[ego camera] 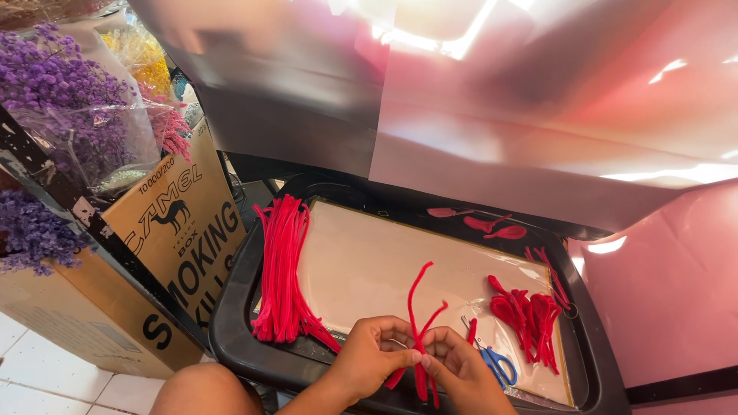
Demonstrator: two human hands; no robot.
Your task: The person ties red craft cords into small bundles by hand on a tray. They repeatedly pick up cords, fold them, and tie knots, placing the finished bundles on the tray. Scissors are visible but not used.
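Observation:
My left hand [375,355] and my right hand [460,369] meet at the near edge of a black tray [231,307], both pinching the same red pipe cleaners [419,323], whose ends stick up and hang down. To the left lies a thick bundle of straight red pipe cleaners [281,269]. On the right sits a pile of bent red pipe cleaner loops [529,315]. Blue-handled scissors [498,363] lie just right of my right hand.
A beige sheet [369,261] lines the tray. A few red petal shapes [484,223] rest at the tray's far rim. A cardboard box [177,230] and bunches of purple dried flowers [61,100] stand left. Shiny wrapping film [500,100] hangs behind. My knee [204,388] is below.

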